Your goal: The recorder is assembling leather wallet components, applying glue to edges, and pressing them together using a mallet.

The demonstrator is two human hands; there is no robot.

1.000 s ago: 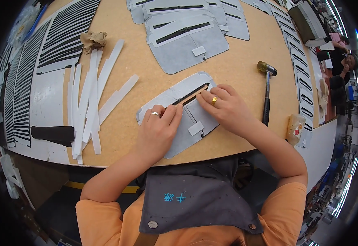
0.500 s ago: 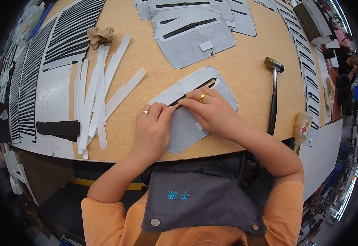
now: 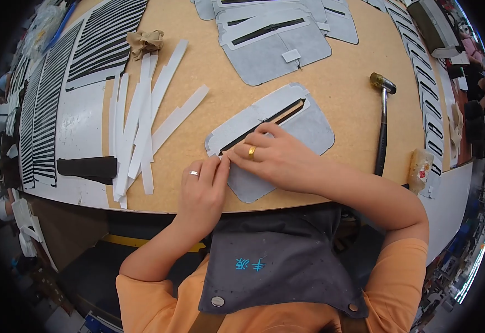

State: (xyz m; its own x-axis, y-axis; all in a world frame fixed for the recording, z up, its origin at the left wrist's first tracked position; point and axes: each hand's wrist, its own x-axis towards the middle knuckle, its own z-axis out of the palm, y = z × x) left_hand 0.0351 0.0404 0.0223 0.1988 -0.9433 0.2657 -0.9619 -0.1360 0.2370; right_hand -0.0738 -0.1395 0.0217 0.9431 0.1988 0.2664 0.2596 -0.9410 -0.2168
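Observation:
A grey rounded panel (image 3: 317,133) lies angled near the table's front edge, its long slot (image 3: 290,109) edged in black with a tan strip showing inside. My left hand (image 3: 201,197) is at the slot's left end, index finger and thumb closed on the panel there. Just right of it, my right hand (image 3: 273,161) reaches across the panel, its fingertips bent and pressed together on the slot's lower left part, partly hiding it. What exactly lies under the fingertips is hidden.
Stacked grey panels (image 3: 276,55) lie behind. To the left are white strips (image 3: 165,75), crumpled brown paper (image 3: 145,41), striped sheets (image 3: 101,36) and a dark piece (image 3: 87,167). To the right: a mallet (image 3: 383,111), glue container (image 3: 420,172), row of slotted pieces (image 3: 428,111), co-workers (image 3: 481,89) beyond.
Both hands have moved down and left along the slot, the right one closer to the left, uncovering the slot's upper right end. The panel appears higher and further right in view, as does the table.

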